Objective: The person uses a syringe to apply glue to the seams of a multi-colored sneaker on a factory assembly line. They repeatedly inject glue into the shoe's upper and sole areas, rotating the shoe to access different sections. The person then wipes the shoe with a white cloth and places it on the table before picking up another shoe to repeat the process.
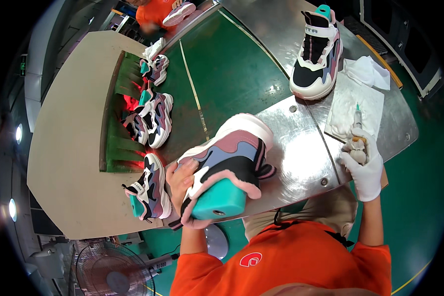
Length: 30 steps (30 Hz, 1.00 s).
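My left hand [179, 178] is wrapped around a pink, white, black and lavender sneaker [227, 154], tilted with its opening toward me. A teal shoe last [219, 201] fills its opening. In my right hand [369, 170], in a white glove with bare fingertips, is a slim syringe [358, 117] with a green tip pointing away from me. The fingers close around its rear end and partly hide it. Beneath the syringe lies a folded white cloth [336, 114]. A matching sneaker [316, 56] stands upright on the metal tabletop, also with a teal last.
Several similar sneakers [155, 190] line the left side, some by green hanging flaps [121, 98] lit red. A beige panel [69, 133] lies beyond. The metal table [306, 163] borders a green surface [232, 69]. Another person [155, 15] holds a shoe at the far end. A fan [116, 271] stands lower left.
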Each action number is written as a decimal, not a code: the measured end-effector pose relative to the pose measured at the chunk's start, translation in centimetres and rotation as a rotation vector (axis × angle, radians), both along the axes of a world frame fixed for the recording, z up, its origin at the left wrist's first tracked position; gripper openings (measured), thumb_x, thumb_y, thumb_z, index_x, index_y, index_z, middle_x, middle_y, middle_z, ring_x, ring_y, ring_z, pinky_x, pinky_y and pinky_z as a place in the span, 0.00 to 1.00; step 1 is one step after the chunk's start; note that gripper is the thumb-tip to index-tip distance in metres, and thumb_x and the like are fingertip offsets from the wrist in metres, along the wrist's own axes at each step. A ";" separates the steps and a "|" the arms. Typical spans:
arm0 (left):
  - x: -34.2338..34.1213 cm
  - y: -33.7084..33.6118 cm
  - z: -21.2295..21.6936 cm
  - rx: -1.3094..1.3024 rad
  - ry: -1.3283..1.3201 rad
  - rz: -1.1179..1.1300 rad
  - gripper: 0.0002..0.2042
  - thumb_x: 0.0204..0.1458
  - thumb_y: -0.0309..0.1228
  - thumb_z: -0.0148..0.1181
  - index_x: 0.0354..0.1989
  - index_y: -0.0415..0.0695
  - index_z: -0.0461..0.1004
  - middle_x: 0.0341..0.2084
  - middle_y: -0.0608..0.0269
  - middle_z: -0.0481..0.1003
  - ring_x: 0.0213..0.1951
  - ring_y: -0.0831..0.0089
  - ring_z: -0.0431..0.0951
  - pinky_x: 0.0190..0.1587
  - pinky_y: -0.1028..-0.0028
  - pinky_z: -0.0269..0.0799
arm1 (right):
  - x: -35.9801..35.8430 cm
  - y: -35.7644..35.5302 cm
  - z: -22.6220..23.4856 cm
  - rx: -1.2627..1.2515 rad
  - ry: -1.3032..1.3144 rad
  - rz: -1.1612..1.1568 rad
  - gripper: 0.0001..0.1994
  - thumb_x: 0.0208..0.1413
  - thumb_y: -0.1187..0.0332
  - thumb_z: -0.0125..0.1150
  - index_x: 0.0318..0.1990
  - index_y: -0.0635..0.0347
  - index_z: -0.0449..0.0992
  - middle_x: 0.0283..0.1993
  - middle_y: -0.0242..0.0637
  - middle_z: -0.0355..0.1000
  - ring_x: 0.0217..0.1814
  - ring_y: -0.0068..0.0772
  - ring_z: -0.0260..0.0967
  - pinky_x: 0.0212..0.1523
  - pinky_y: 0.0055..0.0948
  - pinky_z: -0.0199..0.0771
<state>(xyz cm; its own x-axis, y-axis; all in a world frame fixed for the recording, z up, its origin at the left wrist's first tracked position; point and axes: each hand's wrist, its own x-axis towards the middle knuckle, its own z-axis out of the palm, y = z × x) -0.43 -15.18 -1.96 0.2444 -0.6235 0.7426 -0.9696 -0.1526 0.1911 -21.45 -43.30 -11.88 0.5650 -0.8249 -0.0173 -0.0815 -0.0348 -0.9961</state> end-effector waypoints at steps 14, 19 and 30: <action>-1.4 0.5 0.0 -0.195 0.165 -0.032 0.40 0.36 0.45 0.76 0.55 0.45 0.58 0.48 0.50 0.72 0.49 0.54 0.75 0.55 0.52 0.66 | -0.4 0.3 1.7 0.309 -0.150 0.046 0.26 0.46 0.83 0.64 0.55 0.57 0.69 0.37 0.31 0.70 0.30 0.15 0.65 0.30 0.15 0.69; -1.4 0.9 -1.6 -0.466 0.715 0.084 0.53 0.29 0.40 0.82 0.62 0.44 0.48 0.53 0.58 0.66 0.53 0.68 0.70 0.56 0.67 0.69 | -0.4 0.2 1.3 0.259 -0.159 0.035 0.25 0.46 0.82 0.64 0.55 0.58 0.69 0.37 0.31 0.70 0.32 0.17 0.67 0.31 0.16 0.70; 4.1 -3.7 0.6 -0.233 1.044 0.192 0.41 0.40 0.29 0.72 0.61 0.39 0.51 0.41 0.59 0.72 0.38 0.76 0.75 0.40 0.78 0.73 | -1.0 -0.2 -0.4 0.236 -0.221 -0.035 0.24 0.44 0.83 0.61 0.53 0.63 0.69 0.33 0.33 0.71 0.31 0.19 0.68 0.31 0.17 0.71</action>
